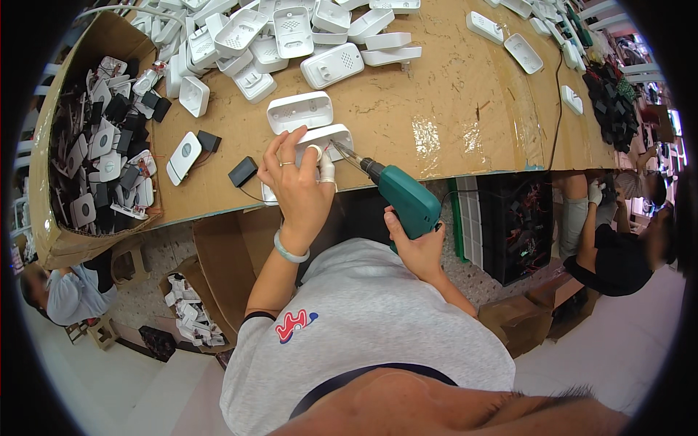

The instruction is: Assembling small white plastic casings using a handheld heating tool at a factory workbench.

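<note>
My left hand point(297, 174), with white covers on two fingertips and a ring, is closed over an open white plastic casing point(338, 135) at the table's near edge. In my right hand point(416, 245) is a green pistol-shaped power screwdriver point(408, 198). Its metal tip reaches into the casing, where a thin reddish wire shows. Part of the casing is hidden by my left fingers. Just beyond lies another open white casing shell point(299, 110). Left of my hand sits a black block point(243, 171) on a dark wire, which leads under my hand.
A cardboard box point(54, 156) full of wired white and black parts stands left. White shells point(294, 33) are heaped at the back. A white module point(185, 157) lies near the box. Black crates point(512, 225) stand below the table's right side. Other people point(614, 247) sit on both sides.
</note>
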Available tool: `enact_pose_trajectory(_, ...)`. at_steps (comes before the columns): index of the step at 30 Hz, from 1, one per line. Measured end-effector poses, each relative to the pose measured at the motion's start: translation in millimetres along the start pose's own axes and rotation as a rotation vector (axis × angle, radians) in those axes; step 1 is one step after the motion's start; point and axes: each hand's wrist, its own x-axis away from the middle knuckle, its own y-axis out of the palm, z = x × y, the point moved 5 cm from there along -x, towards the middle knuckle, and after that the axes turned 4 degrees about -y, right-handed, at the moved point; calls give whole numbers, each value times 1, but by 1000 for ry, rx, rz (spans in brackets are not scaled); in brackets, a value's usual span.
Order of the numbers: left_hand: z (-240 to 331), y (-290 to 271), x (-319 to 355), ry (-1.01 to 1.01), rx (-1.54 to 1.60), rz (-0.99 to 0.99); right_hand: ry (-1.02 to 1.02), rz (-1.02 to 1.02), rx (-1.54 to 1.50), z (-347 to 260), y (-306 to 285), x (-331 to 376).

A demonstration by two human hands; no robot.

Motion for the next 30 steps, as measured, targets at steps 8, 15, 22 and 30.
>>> enact_pose_trajectory(8, -1, 3, 1, -3, 3, -9, -37, -4, 17, 2, -1, -1)
enact_pose_trajectory(15, -1, 3, 0, 3, -9, -5, -73, 14, 54, 2, -3, -2)
enact_pose_trajectory(22, 0, 4, 1, 9, -18, 4, -38, -3, 21, 0, -2, -2)
enact_pose_trajectory(30, 0, 4, 1, 6, -21, 4, 51, 33, -74, -3, -13, 6)
